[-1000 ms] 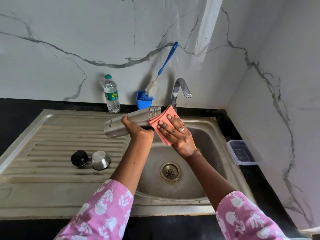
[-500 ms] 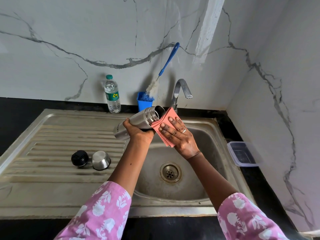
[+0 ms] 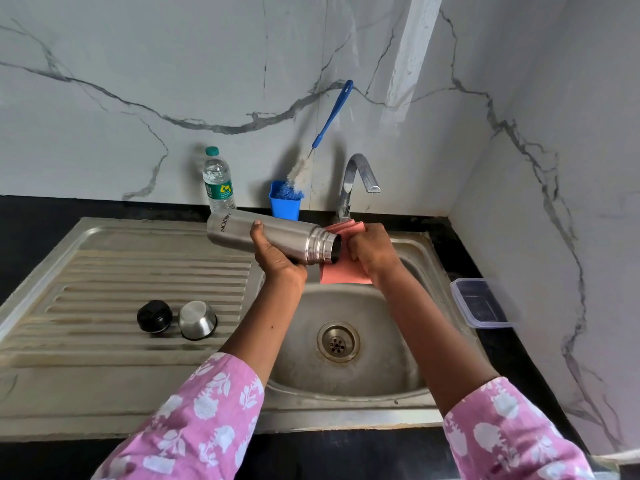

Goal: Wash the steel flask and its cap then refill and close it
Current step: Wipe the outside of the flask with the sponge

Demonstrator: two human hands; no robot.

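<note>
My left hand (image 3: 275, 256) grips the steel flask (image 3: 273, 237) around its middle and holds it nearly level above the sink basin (image 3: 367, 362), open mouth pointing right. My right hand (image 3: 372, 252) holds a folded pink cloth (image 3: 341, 273) right at the flask's mouth. On the ribbed drainboard (image 3: 104, 289) to the left, the black inner stopper (image 3: 154, 316) and the steel cup-shaped cap (image 3: 197, 319) sit side by side.
The tap (image 3: 360, 176) stands behind the basin, with no water running. A plastic water bottle (image 3: 217, 180) and a blue holder (image 3: 284, 200) with a blue-handled bottle brush (image 3: 329, 119) stand by the wall. A clear plastic box (image 3: 479, 303) lies on the black counter at right.
The flask has swung from base-down to slightly mouth-down. My right hand has shifted with the cloth from the neck to the open mouth, and its fingers have curled.
</note>
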